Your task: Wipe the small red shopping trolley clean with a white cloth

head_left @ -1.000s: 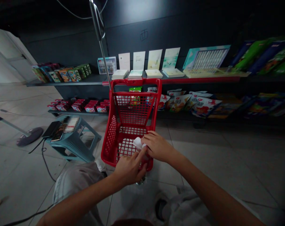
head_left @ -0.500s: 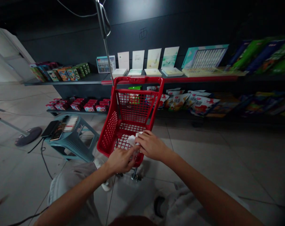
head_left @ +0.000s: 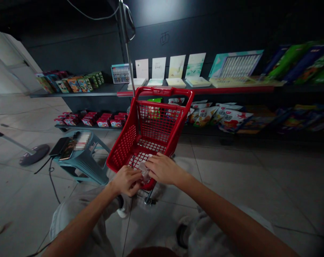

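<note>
A small red shopping cart (head_left: 165, 135) stands in front of me, its near end between my hands. My right hand (head_left: 163, 168) is closed on a crumpled white tissue (head_left: 143, 170), pressed against the right part of the cart's near rim. Just to the left, my left hand (head_left: 126, 180) has its fingers curled over the near rim beside the tissue. Its fingertips are partly hidden. Part of the tissue hangs between the two hands over the cart's grid floor.
A blue-grey plastic stool (head_left: 84, 165) with items on top stands to the left, a cable running from it. Behind the cart, a dark shelf (head_left: 103, 91) holds booklets, boxes and snack bags (head_left: 230, 118). A metal pole (head_left: 128, 53) rises behind the cart. A round stand base (head_left: 35, 154) is far left.
The near end of the cart has swung slightly left. My left hand has drawn away from my right hand onto the rim. My right hand moved left and down with the tissue.
</note>
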Available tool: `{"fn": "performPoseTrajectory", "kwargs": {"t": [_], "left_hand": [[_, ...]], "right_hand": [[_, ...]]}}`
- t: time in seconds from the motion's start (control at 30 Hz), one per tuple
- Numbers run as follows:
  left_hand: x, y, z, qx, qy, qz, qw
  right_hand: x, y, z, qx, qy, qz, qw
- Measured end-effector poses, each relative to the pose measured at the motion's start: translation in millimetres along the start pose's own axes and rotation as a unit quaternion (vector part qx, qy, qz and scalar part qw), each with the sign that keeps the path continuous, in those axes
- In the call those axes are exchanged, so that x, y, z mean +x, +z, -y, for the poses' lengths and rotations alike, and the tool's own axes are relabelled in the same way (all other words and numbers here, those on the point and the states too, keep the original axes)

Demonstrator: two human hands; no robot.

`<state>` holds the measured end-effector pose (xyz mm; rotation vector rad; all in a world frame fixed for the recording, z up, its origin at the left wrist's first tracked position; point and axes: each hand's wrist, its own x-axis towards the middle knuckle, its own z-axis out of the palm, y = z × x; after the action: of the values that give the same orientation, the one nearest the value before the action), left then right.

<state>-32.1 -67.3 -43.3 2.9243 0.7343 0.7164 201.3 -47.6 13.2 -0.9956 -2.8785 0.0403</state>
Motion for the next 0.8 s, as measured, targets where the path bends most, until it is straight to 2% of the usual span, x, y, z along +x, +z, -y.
{"fn": "performPoseTrajectory", "kwargs": {"t": [0.1,0.3,0.47,0.6,0.8], "left_hand": [[-8,-2.3,4,0.008,0.013,-0.017,1.0],[-17,-4.7,15,0.032,-0.014,-0.025,0.999],[-13,-6.7,28,0.027,-0.049,0.0,0.998],[-6,-8.2,34,0.018,-0.089,0.013,0.996],[2,-8.8,42,-0.045,-0.164,0.041,0.985]], "right_hand": [[7,4,4,0.003,-0.01,0.01,1.0],[13,6,15,0.016,-0.012,0.006,1.0],[10,10,16,0.015,0.004,-0.03,0.999],[2,10,-2,0.02,0.027,-0.047,0.998],[-23,-7,-61,-0.026,0.134,-0.041,0.99]]}}
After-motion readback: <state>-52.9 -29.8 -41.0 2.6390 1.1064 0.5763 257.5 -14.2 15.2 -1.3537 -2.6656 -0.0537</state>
